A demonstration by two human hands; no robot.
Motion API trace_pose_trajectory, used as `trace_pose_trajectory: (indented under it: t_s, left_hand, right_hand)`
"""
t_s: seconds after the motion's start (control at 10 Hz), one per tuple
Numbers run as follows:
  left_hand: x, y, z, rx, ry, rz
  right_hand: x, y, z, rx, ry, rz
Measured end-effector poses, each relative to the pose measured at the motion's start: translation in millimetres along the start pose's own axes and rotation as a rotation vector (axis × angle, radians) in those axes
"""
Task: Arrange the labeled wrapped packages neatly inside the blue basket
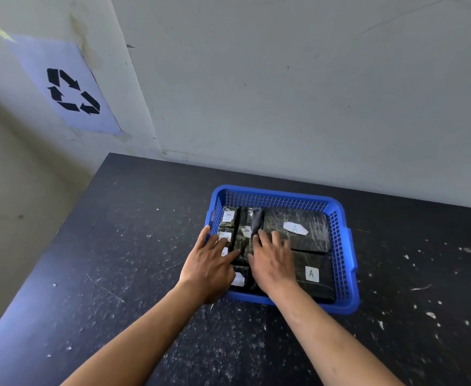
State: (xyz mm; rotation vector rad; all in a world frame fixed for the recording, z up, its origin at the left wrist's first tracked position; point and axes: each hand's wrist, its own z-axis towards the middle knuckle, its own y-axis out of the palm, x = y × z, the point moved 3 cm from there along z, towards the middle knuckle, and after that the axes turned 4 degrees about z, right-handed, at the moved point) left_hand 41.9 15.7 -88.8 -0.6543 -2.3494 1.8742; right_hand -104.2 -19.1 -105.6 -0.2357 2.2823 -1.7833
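Left hand [210, 264] and right hand [271, 263] are lying flat, fingers spread, gripping nothing, pressing small wrapped packages [244, 240] level, likely squaring rows. All are sitting inside the blue basket [343, 263] beside two larger A-labeled packages [298, 229].

I see two bare forearms, with no sleeves up to the frame edge. The left hand [207, 263] and the right hand [273, 263] wear no gloves, rings, watch or bracelet. The fingers [265, 238] are uncovered too.
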Motion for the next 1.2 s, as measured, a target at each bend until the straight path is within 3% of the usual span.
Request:
trace_pose_trajectory:
  t_s: [0.2,0.3,0.4,0.5,0.7,1.0,1.2]
  left_hand:
    - [0.4,2.8,1.5,-0.04,0.028,0.089]
    - [0.8,4.1,1.4,-0.051,0.035,0.103]
    - [0.7,4.7,1.6,-0.045,0.036,0.082]
    - [2.2,3.1,1.1,-0.042,0.022,0.049]
    - [28.2,0.8,-17.1,-0.018,-0.037,-0.098]
    - [33.3,3.3,-19.2,-0.07,-0.02,-0.005]
    - [30.0,-2.9,-23.1,-0.045,-0.068,-0.126]
  right_hand:
    - [0.8,1.4,-0.3,-0.153,-0.005,0.05]
    - [7.8,-2.0,-15.0,0.002,0.018,0.157]
    - [23.8,11.8,-42.2,0.023,0.141,0.27]
    - [39.2,21.2,-53.8,-0.106,0.159,0.379]
    - [61.1,13.4,-71.8,0.03,0.256,0.34]
    - [70.1,21.7,-76.5,-0.084,0.298,0.284]
    - [74.2,15.9,-79.5,-0.071,0.302,0.464]
